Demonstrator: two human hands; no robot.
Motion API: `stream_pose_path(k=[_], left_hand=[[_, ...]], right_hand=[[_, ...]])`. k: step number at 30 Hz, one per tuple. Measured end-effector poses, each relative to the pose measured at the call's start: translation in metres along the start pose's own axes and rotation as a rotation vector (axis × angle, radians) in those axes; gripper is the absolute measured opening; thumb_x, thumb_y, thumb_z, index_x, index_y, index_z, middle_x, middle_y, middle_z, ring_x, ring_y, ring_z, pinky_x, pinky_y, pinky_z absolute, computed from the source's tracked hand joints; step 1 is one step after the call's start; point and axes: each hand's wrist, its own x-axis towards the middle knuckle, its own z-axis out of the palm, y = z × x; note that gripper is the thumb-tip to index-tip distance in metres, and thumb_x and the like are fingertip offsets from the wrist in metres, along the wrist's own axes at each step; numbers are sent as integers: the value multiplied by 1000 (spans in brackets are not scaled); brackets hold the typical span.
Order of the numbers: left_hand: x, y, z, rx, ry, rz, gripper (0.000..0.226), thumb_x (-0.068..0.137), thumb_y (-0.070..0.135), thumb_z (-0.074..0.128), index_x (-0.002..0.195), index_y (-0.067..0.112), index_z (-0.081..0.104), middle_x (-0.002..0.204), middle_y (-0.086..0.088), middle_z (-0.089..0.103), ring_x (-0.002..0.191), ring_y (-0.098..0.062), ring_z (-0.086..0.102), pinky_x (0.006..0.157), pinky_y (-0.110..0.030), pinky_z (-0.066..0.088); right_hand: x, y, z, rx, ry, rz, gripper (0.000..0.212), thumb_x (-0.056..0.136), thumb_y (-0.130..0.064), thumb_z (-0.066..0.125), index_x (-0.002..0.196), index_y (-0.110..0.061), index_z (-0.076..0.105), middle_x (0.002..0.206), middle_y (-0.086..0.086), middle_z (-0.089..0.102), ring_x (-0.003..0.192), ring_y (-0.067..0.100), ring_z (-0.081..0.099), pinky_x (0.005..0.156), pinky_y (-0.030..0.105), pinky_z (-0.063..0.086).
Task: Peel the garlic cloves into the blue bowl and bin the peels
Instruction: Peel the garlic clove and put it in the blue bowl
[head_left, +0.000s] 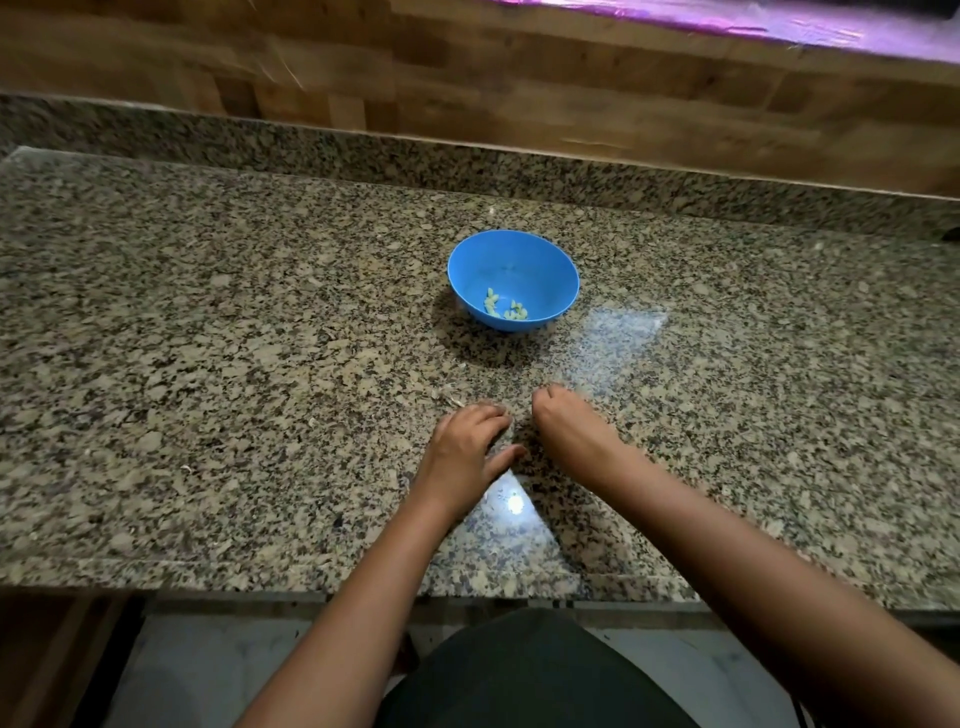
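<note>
The left hand's fingers (493, 415) lay fairly straight and a little apart, tips down on the counter (208, 322), with the thumb stuck out to the side toward the other hand. The left hand (465, 449) was palm down and held nothing that showed. The right hand's fingers (545, 400) were curled under, knuckles up, tips against the stone; whether they pinched anything I could not tell, since the palm side was hidden. The right hand (569, 431) sat just beside the left, with a narrow gap between them.

Just beyond the left fingertips lay a few pale peels (453, 398), and smaller scraps (311, 422) were scattered farther left on the granite.

Farther back, well apart from both hands, the bowl (545, 265) stood upright on the counter. Several peeled cloves (506, 307) rested in its bottom, toward the near side.

Both bare forearms reached in from the near edge. Behind the counter ran a granite upstand and a wood wall (467, 78).
</note>
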Motion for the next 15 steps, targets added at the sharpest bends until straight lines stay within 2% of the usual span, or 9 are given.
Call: stream_pose_path(k=[4,6,7,9,11,13,15], left_hand=[[1,0,0,2,5,-3,46,92,41,51,133,19,50,140,7,46,131,-8,35,109,-24,18],[1,1,1,1,-1,-3,46,92,41,51,132,20,50,139,7,47,131,-8,36,108,-24,18],[1,0,1,-6,-5,-4,46,92,42,51,132,20,51,138,7,47,130,-8,37,107,-23,19],[3,1,0,-63,0,-30,43,91,41,53,128,19,55,134,6,51,126,-9,42,107,-25,23],[7,5,-4,-231,24,-110,37,91,36,56,122,17,59,124,2,58,115,-11,51,104,-28,38],[12,14,-12,-430,27,-202,30,92,31,56,116,15,62,111,1,63,97,-9,58,84,-18,49],[16,23,-16,-574,-28,-249,24,94,32,53,108,16,63,95,3,66,81,-8,60,67,-13,48]], right_hand=[[2,-3,1,-14,-43,-54,18,95,-6,45,110,1,52,108,14,53,87,15,41,77,18,33],[1,-5,7,66,10,11,7,93,-7,50,98,-5,53,101,11,54,84,13,42,71,11,33],[1,-5,8,169,68,105,3,91,-7,53,88,-8,52,94,8,55,80,13,44,63,10,32],[1,-1,9,577,142,393,14,90,-4,53,78,-10,53,82,5,56,74,15,51,56,13,35],[-4,1,5,1133,172,568,15,91,-2,53,78,-7,58,75,8,60,63,15,55,55,21,47],[-9,-1,0,1511,157,603,11,90,2,53,84,0,61,70,11,61,53,13,54,48,21,49],[-11,-5,-2,1727,136,602,9,88,5,54,90,7,62,72,13,63,54,13,55,47,18,49]])
